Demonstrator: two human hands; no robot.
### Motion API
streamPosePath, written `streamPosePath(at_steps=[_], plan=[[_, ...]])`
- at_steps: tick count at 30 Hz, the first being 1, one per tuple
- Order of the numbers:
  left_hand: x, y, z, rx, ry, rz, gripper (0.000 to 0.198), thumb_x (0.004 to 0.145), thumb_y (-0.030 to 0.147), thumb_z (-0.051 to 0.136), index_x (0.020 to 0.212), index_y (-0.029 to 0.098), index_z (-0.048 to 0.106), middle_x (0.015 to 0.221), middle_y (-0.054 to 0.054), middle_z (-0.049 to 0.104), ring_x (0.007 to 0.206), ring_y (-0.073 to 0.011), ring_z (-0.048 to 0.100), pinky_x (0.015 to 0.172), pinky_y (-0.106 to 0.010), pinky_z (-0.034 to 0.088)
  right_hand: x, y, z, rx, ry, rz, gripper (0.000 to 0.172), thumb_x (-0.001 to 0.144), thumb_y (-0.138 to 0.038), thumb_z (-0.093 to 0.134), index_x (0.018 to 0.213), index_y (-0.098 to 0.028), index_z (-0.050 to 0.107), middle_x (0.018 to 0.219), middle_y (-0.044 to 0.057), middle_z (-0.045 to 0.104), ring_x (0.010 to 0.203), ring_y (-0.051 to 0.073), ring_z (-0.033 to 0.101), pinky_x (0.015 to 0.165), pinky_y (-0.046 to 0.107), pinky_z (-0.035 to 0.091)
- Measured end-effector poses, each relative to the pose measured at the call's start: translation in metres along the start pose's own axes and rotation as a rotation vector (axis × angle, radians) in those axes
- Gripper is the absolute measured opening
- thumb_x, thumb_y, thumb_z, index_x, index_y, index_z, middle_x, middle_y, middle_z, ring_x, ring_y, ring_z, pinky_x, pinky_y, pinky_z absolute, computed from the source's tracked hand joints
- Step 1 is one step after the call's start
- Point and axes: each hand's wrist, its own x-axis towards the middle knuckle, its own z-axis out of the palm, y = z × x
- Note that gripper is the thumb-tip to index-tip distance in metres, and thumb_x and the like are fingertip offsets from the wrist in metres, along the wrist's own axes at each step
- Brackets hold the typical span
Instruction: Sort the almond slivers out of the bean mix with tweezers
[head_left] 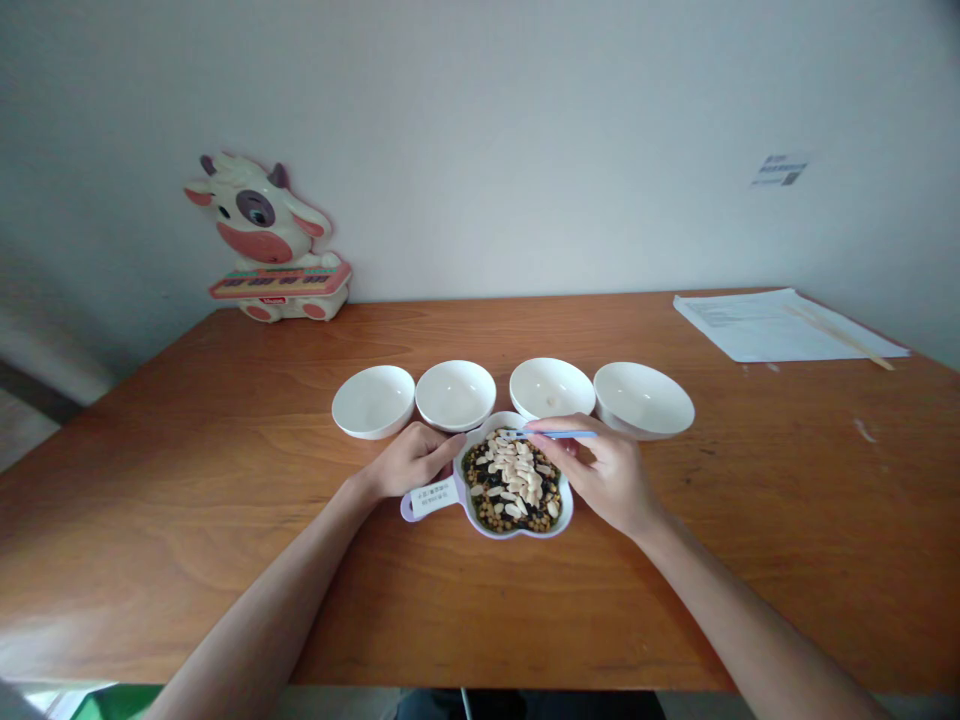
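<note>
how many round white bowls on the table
4, in a row on the wooden table behind the scalloped dish: far-left bowl, second bowl, third bowl, far-right bowl. None seems hidden.

A white label on the handle of the dish bears small, upside-down printed characters, too small to read. At upper right, a wall notice shows a QR code and blurred print. A red badge on the toy cow is illegible.

cow-shaped toy keyboard | paper sheets | wooden chopsticks | wooden table
</note>
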Motion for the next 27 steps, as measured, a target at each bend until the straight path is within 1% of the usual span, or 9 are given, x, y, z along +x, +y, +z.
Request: streamPosePath(at_steps=[3,5,7,12,14,21,24,27], plan=[[0.0,0.0,0.0,-0.005,0.004,0.002,0.068,0.104,0.053,0.039,0.051,0.013,0.049,0.048,-0.001,0.051,0.044,-0.0067,0.037,0.042,-0.019,0.027,0.001,-0.002,0.001,0.005,-0.07,-0.093,0.015,0.093,-0.021,0.068,0.105,-0.027,0.075,0.1,0.001,0.08,0.086,0.017,0.074,0.07,0.03,0.06],[0.0,0.0,0.0,-0.011,0.004,0.009,0.068,0.104,0.053,0.039,0.05,0.012,0.05,0.047,-0.001,0.051,0.043,-0.0066,0.037,0.041,-0.019,0.027,0.002,-0.004,0.002,0.007,-0.094,-0.181,0.018,0.092,-0.018,0.069,0.108,-0.026,0.074,0.099,0.0,0.08,0.088,0.017,0.075,0.078,0.032,0.061],[0.001,0.0,-0.001,-0.018,-0.003,0.02,0.067,0.104,0.051,0.039,0.05,0.012,0.05,0.047,-0.001,0.051,0.043,-0.0065,0.037,0.041,-0.019,0.027,0.002,-0.007,0.002,0.007,-0.117,-0.24,0.02,0.091,-0.016,0.071,0.108,-0.026,0.073,0.099,-0.001,0.081,0.088,0.017,0.076,0.082,0.033,0.06],[0.001,0.002,-0.002,-0.025,-0.025,0.026,0.065,0.105,0.046,0.038,0.051,0.013,0.05,0.047,-0.001,0.052,0.043,-0.0063,0.039,0.041,-0.018,0.028,-0.001,-0.014,0.006,0.02,-0.235,-0.282,0.018,0.09,-0.015,0.072,0.106,-0.024,0.072,0.099,-0.001,0.081,0.086,0.016,0.076,0.082,0.032,0.059],[0.001,0.003,-0.002,-0.023,-0.022,0.026,0.063,0.105,0.045,0.038,0.052,0.013,0.05,0.047,-0.001,0.053,0.043,-0.0063,0.039,0.041,-0.018,0.029,-0.002,-0.015,0.007,0.007,-0.263,-0.295,0.017,0.09,-0.015,0.072,0.105,-0.023,0.072,0.099,-0.001,0.081,0.086,0.016,0.075,0.083,0.033,0.058],[0.001,0.0,-0.001,0.015,-0.005,0.045,0.063,0.105,0.043,0.04,0.051,0.012,0.049,0.047,0.0,0.049,0.043,-0.0054,0.036,0.04,-0.018,0.025,-0.003,-0.016,0.007,0.02,-0.263,-0.325,0.018,0.09,-0.013,0.071,0.106,-0.022,0.071,0.098,-0.001,0.081,0.085,0.015,0.074,0.081,0.033,0.058],[0.001,0.0,-0.001,0.032,-0.002,0.058,0.063,0.105,0.043,0.039,0.051,0.013,0.049,0.046,0.0,0.049,0.043,-0.0057,0.036,0.041,-0.019,0.026,-0.003,-0.017,0.007,0.014,-0.293,-0.348,0.017,0.092,-0.013,0.069,0.107,-0.022,0.071,0.099,-0.001,0.081,0.086,0.015,0.074,0.08,0.033,0.058],[0.001,0.002,-0.001,0.023,-0.003,0.079,0.062,0.105,0.042,0.038,0.052,0.013,0.047,0.047,0.0,0.049,0.043,-0.0059,0.037,0.042,-0.019,0.029,-0.004,-0.016,0.007,-0.006,-0.313,-0.367,0.017,0.093,-0.014,0.069,0.107,-0.022,0.071,0.101,0.0,0.08,0.087,0.015,0.074,0.082,0.035,0.057]])
